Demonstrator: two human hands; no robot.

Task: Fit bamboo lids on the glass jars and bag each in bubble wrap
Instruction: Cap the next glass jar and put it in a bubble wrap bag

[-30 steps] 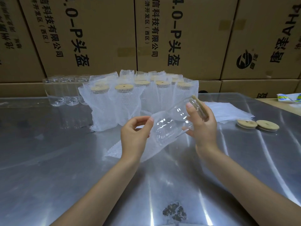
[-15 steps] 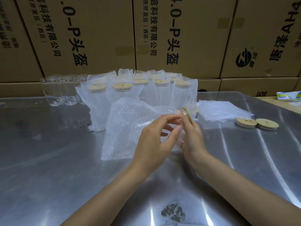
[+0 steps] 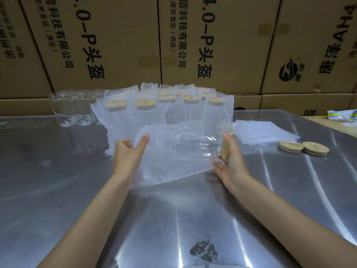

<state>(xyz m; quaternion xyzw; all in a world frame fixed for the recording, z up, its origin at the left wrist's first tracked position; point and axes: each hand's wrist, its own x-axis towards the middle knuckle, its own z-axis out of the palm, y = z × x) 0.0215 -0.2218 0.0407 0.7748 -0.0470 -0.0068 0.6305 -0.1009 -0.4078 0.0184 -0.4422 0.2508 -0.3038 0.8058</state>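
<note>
Jar now mostly sheathed in bag, held sideways over table: left hand grips the bag's closed end, right hand cups the lid; bagging nearly complete.

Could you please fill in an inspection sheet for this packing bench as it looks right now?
Surface: steel table, shiny, dark smudge near front edge.
Job's things: lidded jar lying sideways in bubble bag; bagged jars upright behind; bare jars back left; flat bags; two spare lids.
Clutter: printed wrapper far right.
Hands: left hand holds the bag's closed end; right hand holds the jar's lid end.
Cables: nothing seen.
Surroundings: stacked cartons.
</note>
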